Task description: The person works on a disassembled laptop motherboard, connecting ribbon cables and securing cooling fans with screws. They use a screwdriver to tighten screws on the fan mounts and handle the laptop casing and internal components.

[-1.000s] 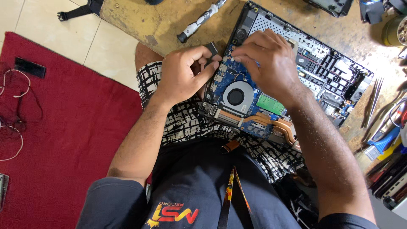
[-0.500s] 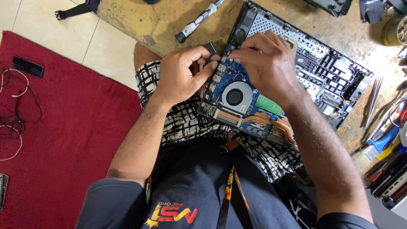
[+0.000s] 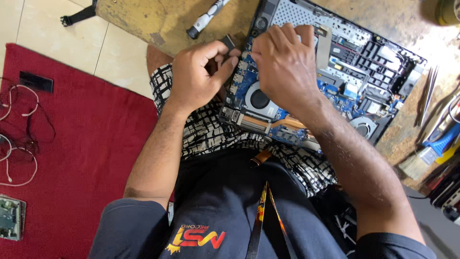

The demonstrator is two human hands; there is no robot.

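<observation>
An opened laptop (image 3: 364,62) lies bottom-up, partly on a worn table (image 3: 143,19) and partly on my lap. Its blue motherboard, a fan (image 3: 258,99), a second fan (image 3: 362,127) and a copper heat pipe (image 3: 287,125) are exposed. My left hand (image 3: 199,76) pinches at the laptop's left edge, thumb against fingers, beside a small black part (image 3: 229,42). My right hand (image 3: 285,64) rests on the board with bent fingers, knuckles up. Whatever lies under its fingertips is hidden.
A white and black screwdriver (image 3: 206,18) lies on the table behind my left hand. Tweezers (image 3: 429,93), a brush (image 3: 412,165) and other tools crowd the right side. On the floor a red mat (image 3: 72,144) carries white cables (image 3: 19,144) and a small circuit board (image 3: 9,218).
Both hands stay at the same spot on the laptop's left part. My right hand's fingers have edged slightly closer to my left hand.
</observation>
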